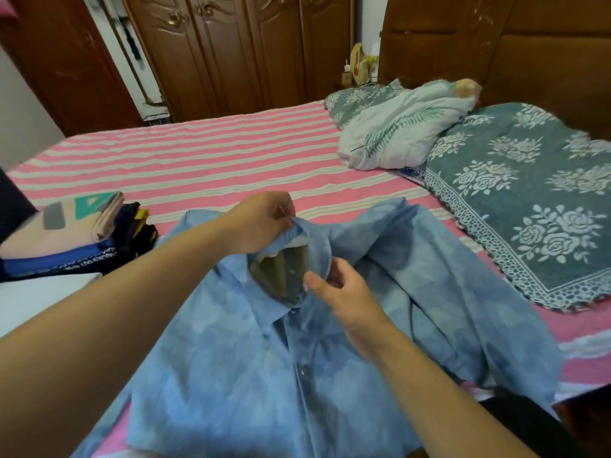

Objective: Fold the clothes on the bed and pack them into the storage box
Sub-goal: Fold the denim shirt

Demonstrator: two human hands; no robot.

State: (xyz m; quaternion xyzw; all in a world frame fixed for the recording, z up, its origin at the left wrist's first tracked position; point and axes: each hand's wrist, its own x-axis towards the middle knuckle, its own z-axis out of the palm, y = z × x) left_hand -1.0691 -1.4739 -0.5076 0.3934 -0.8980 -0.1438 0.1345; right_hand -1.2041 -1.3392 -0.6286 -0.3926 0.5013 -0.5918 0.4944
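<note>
The left hand [261,223] pinches the back of the collar of the blue shirt [251,368] spread on the bed [205,153], while the right hand [344,292] pinches the collar's front edge, just nearer.

The shirt [251,375] I've got here is a washed-out light blue with faint cloudy blotches, kinda olive-tan inside the neck. Bed sheet [205,153] is pink and off-white stripes. The blanket [515,206] is grey-green with white roses and a lacy white border, and the pillow [396,133] is white with green leaves.
</note>
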